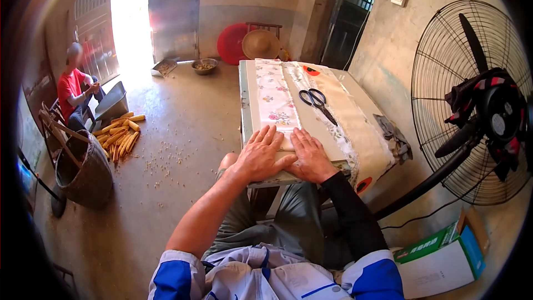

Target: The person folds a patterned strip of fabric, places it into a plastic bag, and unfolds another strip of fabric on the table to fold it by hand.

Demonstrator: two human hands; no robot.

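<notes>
A long strip of white floral cloth (273, 91) lies lengthwise on the table (251, 108). My left hand (262, 154) presses flat on its near end, fingers stretched out. Beside it, my right hand (309, 156) also lies flat at the cloth's near end, and the two thumbs meet. Both palms rest by the table's front edge and cover part of the cloth. Black-handled scissors (318, 104) lie to the right of the strip, touching neither hand. Under the scissors' side runs a cream cloth with a lacy floral border (355, 116), draping over the front edge.
A large floor fan (472, 103) stands close on the right, above an open cardboard box (438, 261). At left, a person in a red top (71, 91) sits by corn cobs (119, 133) and a woven basket (83, 175). Grey cloth (393, 138) lies at the table's right edge.
</notes>
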